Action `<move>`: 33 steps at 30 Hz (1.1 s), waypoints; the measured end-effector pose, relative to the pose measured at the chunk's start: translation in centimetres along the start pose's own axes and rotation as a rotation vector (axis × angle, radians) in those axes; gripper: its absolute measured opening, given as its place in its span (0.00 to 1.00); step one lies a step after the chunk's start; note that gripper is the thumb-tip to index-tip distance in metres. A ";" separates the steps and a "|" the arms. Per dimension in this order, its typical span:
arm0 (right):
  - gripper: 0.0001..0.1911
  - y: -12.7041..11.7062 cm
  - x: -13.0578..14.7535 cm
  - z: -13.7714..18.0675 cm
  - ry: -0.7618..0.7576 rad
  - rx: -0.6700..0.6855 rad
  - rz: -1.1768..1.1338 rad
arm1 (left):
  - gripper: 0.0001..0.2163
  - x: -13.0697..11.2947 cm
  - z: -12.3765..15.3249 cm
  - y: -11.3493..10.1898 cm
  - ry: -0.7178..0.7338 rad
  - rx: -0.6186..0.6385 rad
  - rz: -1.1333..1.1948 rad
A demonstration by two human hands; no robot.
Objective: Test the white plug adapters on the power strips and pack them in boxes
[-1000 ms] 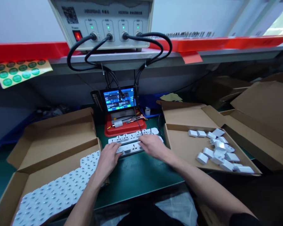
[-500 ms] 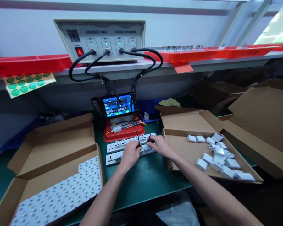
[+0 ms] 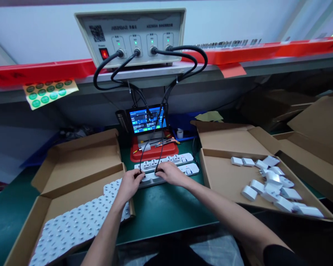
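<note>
My left hand (image 3: 130,183) is closed in a pinch on the end of a thin black cable (image 3: 141,159), at the left end of the front white power strip (image 3: 192,169). A second black cable (image 3: 161,142) runs down into the pinched fingers of my right hand (image 3: 170,173), farther along the same strip. White chargers (image 3: 153,180) sit in the front strip between and below my hands. My fingers hide the cable tips, so I cannot tell whether they are seated in the chargers. Just behind lies the rear power strip (image 3: 187,158).
An open cardboard box (image 3: 80,192) at left holds rows of white chargers. The right box (image 3: 219,173) holds loose chargers (image 3: 273,179). Behind the strips are a red tray (image 3: 166,150) and a lit screen (image 3: 147,120). A tester box (image 3: 133,37) with thick cables stands on the shelf above.
Both hands have moved left along the front power strip, each with a black cable. The view has shifted, so the scene sits farther right.
</note>
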State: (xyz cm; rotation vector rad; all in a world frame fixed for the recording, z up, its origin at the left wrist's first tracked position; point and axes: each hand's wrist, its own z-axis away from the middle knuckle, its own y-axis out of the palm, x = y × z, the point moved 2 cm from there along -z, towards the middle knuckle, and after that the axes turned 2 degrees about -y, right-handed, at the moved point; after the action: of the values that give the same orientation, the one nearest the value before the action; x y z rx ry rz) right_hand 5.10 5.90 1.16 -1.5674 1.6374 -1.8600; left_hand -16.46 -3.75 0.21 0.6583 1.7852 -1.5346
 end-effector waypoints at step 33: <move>0.21 -5.5 -4.1 4.7 0.006 0.117 0.539 | 0.09 -6.7 1.4 4.7 0.390 -0.250 -0.473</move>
State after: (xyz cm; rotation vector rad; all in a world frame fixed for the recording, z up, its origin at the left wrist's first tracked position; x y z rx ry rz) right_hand 13.05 8.06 2.43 -0.9463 1.7001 -1.6290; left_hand -8.43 -3.98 2.25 0.4498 2.5210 -1.5044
